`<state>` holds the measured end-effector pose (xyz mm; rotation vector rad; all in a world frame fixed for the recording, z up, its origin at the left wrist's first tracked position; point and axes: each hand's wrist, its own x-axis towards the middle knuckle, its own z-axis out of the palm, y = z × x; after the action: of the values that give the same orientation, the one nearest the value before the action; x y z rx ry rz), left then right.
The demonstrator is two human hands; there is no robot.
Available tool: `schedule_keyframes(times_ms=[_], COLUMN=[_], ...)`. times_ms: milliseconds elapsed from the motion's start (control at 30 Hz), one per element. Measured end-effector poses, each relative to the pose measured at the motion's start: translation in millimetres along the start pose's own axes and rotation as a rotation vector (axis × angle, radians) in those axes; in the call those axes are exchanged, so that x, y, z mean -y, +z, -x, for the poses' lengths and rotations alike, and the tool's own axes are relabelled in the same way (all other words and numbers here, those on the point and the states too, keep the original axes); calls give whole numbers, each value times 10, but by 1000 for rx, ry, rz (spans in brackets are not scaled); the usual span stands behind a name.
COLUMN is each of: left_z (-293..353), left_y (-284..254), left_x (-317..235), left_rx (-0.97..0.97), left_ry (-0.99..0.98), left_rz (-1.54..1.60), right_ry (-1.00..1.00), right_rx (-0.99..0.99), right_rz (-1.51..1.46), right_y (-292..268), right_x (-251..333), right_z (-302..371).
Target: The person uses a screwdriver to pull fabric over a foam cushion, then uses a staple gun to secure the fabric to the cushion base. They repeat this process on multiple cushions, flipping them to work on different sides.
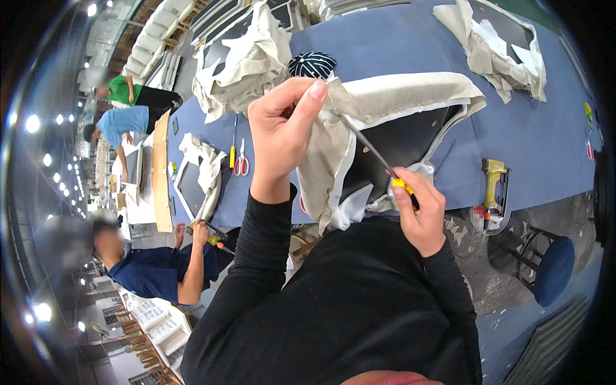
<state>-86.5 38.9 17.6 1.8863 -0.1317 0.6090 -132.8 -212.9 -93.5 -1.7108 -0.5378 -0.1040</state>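
In front of me on the blue table lies an upholstered panel (385, 147) with its dark board side up. Beige fabric (410, 85) wraps its edges, and white lining shows along the inner border. My left hand (280, 131) pinches the fabric at the panel's far left corner between thumb and fingers. My right hand (423, 217) is closed around the yellow and black handle of a screwdriver (373, 151). Its metal shaft slants up and left across the board. The tip meets the fabric just beside my left hand; whether it goes under the fabric, I cannot tell.
On the blue table (378, 42) are a striped black-and-white round item (312, 65), red-handled scissors (241, 164), another screwdriver (233, 156) and fabric-covered panels (240, 67). A yellow staple gun (494, 187) lies near the right edge, above a stool (554, 272). A co-worker (157, 273) works at left.
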Motion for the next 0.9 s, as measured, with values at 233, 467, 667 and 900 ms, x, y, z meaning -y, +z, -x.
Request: schedule_keyframes(times_ms=[233,467,667,900], left_z=[-12,77,445,627], left_y=[22,-72,-26,214], left_x=[10,-6,-189,-301], left_rx=[40,279,481,458], left_ry=[74,134,-51,-42], left_rz=[-2,219,136,125], right_ry=[24,23,81,105], right_rx=[-15,-72,122,82], right_rz=[-49,-22,277,348], right_y=[206,19,-824,-1032], right_x=[-30,91,567,786], right_z=[41,80,348,518])
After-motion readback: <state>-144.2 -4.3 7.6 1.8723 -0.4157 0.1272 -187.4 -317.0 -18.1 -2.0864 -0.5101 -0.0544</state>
